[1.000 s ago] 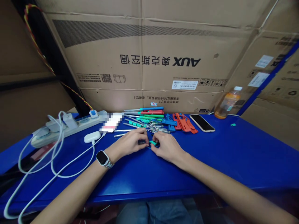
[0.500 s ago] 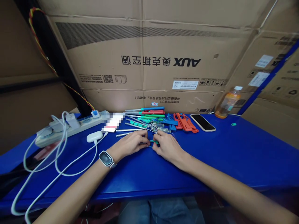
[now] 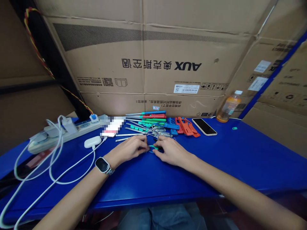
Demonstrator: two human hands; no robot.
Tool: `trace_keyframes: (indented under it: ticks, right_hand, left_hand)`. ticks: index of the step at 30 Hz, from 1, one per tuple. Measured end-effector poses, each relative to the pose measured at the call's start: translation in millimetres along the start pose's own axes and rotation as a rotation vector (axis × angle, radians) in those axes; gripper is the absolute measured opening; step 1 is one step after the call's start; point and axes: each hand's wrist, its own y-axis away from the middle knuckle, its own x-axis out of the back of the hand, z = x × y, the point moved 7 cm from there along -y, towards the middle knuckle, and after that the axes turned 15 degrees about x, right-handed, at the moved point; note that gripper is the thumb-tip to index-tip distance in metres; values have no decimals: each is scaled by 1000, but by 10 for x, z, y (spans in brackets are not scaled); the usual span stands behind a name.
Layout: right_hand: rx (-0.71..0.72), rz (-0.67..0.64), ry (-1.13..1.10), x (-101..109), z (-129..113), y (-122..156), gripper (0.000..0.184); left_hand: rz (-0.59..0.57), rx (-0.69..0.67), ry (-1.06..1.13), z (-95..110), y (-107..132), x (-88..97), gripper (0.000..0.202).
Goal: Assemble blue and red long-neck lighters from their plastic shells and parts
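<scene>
Green piece (image 3: 154,147) sits pinched between the right fingers (image 3: 159,155).

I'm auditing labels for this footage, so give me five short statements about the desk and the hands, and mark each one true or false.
1. The right hand has a small green piece at its fingertips. True.
2. The watch is on the right arm. False: the watch is on the left arm.
3. The bottle has a white cap. True.
4. The dark-screened phone stands upright. False: the dark-screened phone lies flat.
5. The desk is yellow. False: the desk is blue.
</scene>
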Motion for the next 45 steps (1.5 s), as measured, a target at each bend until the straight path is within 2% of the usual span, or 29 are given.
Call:
trace_keyframes:
  ticks: [2, 5, 7, 9, 12, 15, 21, 26, 28, 32, 38, 41, 45]
  right_hand:
    - [-5, 97, -60, 83, 103, 19, 23]
    - [-79, 235, -21, 290, 413, 9, 22]
    - [-121, 224, 91, 390, 627, -44, 20]
    - [-150, 154, 202, 419, 796, -119, 21]
    - [-209, 37, 298, 352, 955, -209, 25]
    - [-244, 23, 301, 283, 1004, -252, 27]
    - [-200, 79, 262, 317, 972, -209, 24]
    - [-75, 305, 48, 470, 747, -74, 31]
    - [-48, 335, -73, 464, 632, -29, 33]
    - [20, 268, -233, 350, 419, 13, 33]
    - [29, 187, -331, 230, 416, 77, 39]
    - [68, 150, -330, 229, 416, 82, 30]
    - [147, 78, -269, 215, 355, 63, 28]
  left_hand:
    - [-3, 19, 29, -13, 8, 12, 16]
    - [22, 51, 78, -20, -7, 96, 18]
    - [66, 50, 79, -1, -56, 193, 23]
    - [114, 35, 52, 28, -141, 287, 26]
    - [135, 61, 13, 20, -310, 348, 26]
    - [134, 106, 0, -34, -422, 334, 26]
    - [203, 91, 43, -118, -306, 316, 25]
    - [321, 118, 75, -120, -132, 401, 25]
    - [357, 119, 90, -86, -74, 430, 31]
    - [348, 104, 104, -40, -12, 417, 48]
    - [295, 72, 111, -91, -44, 361, 17]
    - [242, 99, 186, -132, -61, 342, 15]
    - [127, 178, 239, -168, -45, 307, 16]
